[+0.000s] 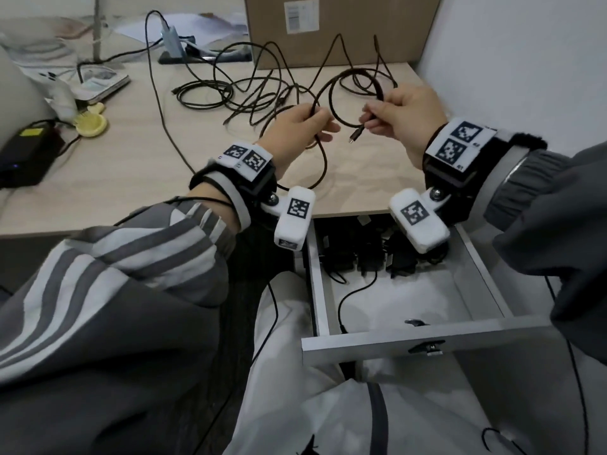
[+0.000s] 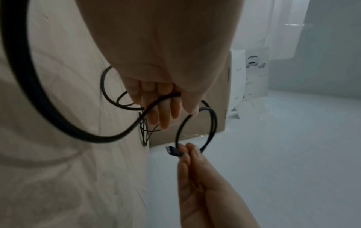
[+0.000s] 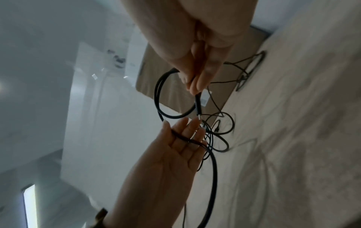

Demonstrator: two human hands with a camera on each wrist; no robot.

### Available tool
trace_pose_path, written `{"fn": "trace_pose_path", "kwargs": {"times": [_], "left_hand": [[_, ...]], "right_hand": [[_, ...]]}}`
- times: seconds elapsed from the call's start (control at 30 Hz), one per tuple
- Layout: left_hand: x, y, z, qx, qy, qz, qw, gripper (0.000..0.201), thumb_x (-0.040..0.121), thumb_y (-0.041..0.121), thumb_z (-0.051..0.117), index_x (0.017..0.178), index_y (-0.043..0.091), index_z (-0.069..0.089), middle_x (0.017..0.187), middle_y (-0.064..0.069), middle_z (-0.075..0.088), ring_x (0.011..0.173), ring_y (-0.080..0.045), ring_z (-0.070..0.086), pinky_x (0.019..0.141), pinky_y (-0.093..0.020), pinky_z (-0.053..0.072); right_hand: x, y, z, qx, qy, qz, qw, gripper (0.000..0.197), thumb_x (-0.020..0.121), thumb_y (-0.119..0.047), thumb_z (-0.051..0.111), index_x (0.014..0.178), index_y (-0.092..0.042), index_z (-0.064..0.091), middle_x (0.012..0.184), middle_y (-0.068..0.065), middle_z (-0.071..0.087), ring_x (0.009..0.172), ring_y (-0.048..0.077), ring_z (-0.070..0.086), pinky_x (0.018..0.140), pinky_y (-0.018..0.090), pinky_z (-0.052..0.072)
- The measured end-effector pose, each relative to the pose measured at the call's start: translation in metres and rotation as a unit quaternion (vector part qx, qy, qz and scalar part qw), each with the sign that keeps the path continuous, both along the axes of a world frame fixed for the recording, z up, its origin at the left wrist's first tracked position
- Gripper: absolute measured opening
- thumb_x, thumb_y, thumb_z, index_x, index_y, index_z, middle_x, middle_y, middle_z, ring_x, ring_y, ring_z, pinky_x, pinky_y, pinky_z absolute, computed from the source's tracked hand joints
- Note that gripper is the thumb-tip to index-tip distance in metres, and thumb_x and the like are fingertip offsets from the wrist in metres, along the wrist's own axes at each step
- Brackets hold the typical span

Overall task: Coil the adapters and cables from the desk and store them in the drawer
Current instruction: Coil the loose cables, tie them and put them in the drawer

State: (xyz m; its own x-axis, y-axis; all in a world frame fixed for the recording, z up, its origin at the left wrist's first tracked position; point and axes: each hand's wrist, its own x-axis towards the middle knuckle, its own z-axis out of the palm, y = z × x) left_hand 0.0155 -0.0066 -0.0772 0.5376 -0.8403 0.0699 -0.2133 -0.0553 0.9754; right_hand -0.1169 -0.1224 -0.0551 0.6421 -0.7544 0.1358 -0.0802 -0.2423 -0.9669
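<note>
Above the desk's front edge I hold a black cable (image 1: 331, 103) between both hands. My left hand (image 1: 320, 123) pinches it with the thumb against nearly straight fingers (image 3: 185, 135), and the cable hangs on in a long loop (image 2: 58, 123) to the desk. My right hand (image 1: 369, 121) pinches the cable just behind its connector (image 1: 356, 134), which points down and left. A small loop (image 3: 162, 95) stands between the hands. Below them the grey drawer (image 1: 410, 338) is open, with black adapters (image 1: 371, 254) at its back and a loose cable (image 1: 348, 300).
More black cables (image 1: 249, 93) lie tangled on the beige desk (image 1: 131, 178) in front of a cardboard box (image 1: 341, 27). A black power brick (image 1: 26, 156), a yellow object (image 1: 90, 124) and a white controller (image 1: 59, 90) sit at the left. A white wall closes the right side.
</note>
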Motion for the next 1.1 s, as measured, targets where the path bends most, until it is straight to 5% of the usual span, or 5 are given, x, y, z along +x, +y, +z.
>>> {"fn": "trace_pose_path", "kwargs": {"times": [0.13,0.5,0.67,0.87,1.1], "left_hand": [[-0.006,-0.003,0.005,-0.008,0.012,0.019,1.000,0.021,0.095,0.041,0.053,0.100,0.020,0.053,0.095,0.003,0.063,0.077,-0.008,0.057,0.076,-0.026,0.045],[-0.016,0.000,0.014,-0.021,0.033,0.008,0.999,0.017,0.100,0.015,0.042,0.085,0.015,0.050,0.073,0.000,0.058,0.065,-0.009,0.057,0.071,-0.029,0.047],[-0.025,0.005,0.010,0.053,0.064,-0.028,0.996,0.015,0.101,0.025,0.043,0.094,0.014,0.050,0.083,-0.003,0.058,0.084,-0.015,0.060,0.079,-0.033,0.055],[-0.051,-0.001,-0.001,0.077,0.100,-0.021,0.992,0.007,0.102,0.015,0.038,0.103,0.013,0.032,0.076,-0.011,0.055,0.060,-0.022,0.059,0.056,-0.030,0.054],[-0.055,-0.010,-0.005,0.160,-0.073,0.010,0.984,0.010,0.097,0.008,0.037,0.093,0.015,0.042,0.070,-0.007,0.056,0.052,-0.013,0.048,0.043,-0.023,0.038]], "right_hand": [[0.006,0.011,-0.010,0.045,0.029,0.000,0.999,0.022,0.094,-0.005,0.053,0.074,-0.008,0.062,0.075,0.008,0.066,0.053,0.002,0.062,0.064,0.014,0.054],[0.007,0.032,-0.018,0.218,-0.056,0.009,0.974,0.016,0.097,-0.005,0.051,0.084,-0.002,0.060,0.078,0.008,0.065,0.059,0.005,0.065,0.063,0.014,0.054],[-0.007,0.029,-0.028,0.233,-0.070,0.002,0.970,0.017,0.097,-0.004,0.050,0.084,-0.002,0.060,0.080,0.010,0.066,0.064,0.006,0.065,0.067,0.015,0.054],[-0.015,0.035,-0.037,0.248,-0.085,-0.003,0.965,0.019,0.097,-0.002,0.048,0.081,-0.002,0.059,0.074,0.009,0.063,0.060,0.006,0.065,0.061,0.015,0.052],[-0.032,0.032,-0.030,0.170,0.039,0.046,0.984,0.017,0.094,-0.006,0.050,0.080,-0.009,0.059,0.081,0.010,0.066,0.059,0.012,0.065,0.046,0.014,0.042]]}}
